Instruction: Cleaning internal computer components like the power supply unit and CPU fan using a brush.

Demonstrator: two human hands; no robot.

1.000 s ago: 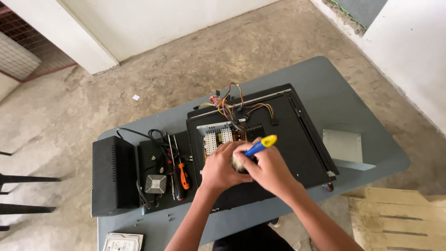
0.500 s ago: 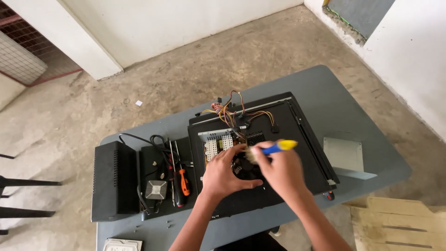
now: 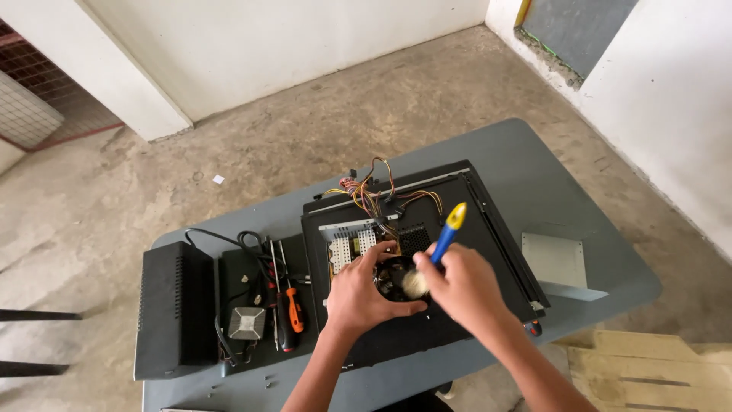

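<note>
An open black computer case (image 3: 488,252) lies flat on a grey table (image 3: 534,175). My left hand (image 3: 358,294) curls around a round black fan (image 3: 393,276) inside the case. My right hand (image 3: 465,286) grips a small brush with a blue and yellow handle (image 3: 448,229), and its pale bristles (image 3: 415,284) rest on the fan. A bundle of coloured wires (image 3: 374,194) rises from the case's far side, next to a perforated metal plate (image 3: 351,246).
Left of the case sit a black box (image 3: 175,305), a black unit with cables (image 3: 240,271), a metal heatsink (image 3: 246,323) and screwdrivers, one with an orange handle (image 3: 293,309). A grey metal panel (image 3: 555,263) lies right of the case. Wooden planks (image 3: 656,374) lie on the concrete floor.
The brush has tilted more upright and its bristles stay on the fan. My left hand stays curled round the fan. The view has shifted slightly.
</note>
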